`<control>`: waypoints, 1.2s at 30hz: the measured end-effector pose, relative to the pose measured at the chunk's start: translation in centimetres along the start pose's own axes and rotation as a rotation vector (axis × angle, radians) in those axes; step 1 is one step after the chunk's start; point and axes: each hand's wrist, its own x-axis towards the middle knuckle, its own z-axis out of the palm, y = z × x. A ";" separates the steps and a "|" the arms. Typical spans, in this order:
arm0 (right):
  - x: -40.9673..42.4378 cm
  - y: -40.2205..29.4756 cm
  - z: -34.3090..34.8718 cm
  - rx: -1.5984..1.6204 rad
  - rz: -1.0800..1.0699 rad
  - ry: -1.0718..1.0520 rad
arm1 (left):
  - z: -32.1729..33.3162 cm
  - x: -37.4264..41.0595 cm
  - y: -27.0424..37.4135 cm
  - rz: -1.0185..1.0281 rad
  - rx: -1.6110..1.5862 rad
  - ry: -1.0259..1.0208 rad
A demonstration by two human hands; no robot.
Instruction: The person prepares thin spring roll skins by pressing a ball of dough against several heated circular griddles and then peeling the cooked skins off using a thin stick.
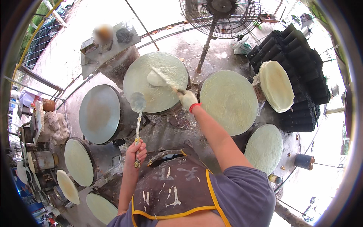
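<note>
My left hand [135, 153] grips the handle of a ladle [138, 102], whose bowl hangs over the near left rim of a round griddle [170, 99]. A pale sheet of batter covers that griddle. In a white glove, my right hand [188, 100] holds a long flat scraper [161, 75] by its handle, with the blade across the batter. Left of the blade lies a thick mound of batter [156, 79]. A red band circles my right wrist.
A batter-covered griddle [229, 102] stands to the right, and a bare one [99, 113] to the left. Several more griddles surround me. A pedestal fan [208, 42] rises behind. Stacked flatbreads [276, 86] sit by black corrugated sheets [295, 65]. A metal-topped stand [113, 54] is at back left.
</note>
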 end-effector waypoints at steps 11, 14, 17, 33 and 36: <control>5.9 3.3 0.7 0.403 0.072 0.057 | -1.0 1.6 -1.0 -0.040 0.022 0.239; 3.0 3.8 1.0 0.337 0.153 -0.308 | 0.5 3.5 0.2 0.036 0.440 0.376; -3.7 2.2 -1.7 0.584 0.437 -0.317 | 0.8 6.2 0.6 0.135 0.799 0.435; -5.6 2.4 3.2 0.702 0.316 0.105 | 3.9 1.8 2.3 0.119 0.399 0.041; -6.5 2.0 4.5 0.198 0.064 -0.188 | 4.8 1.8 2.7 0.096 0.228 0.092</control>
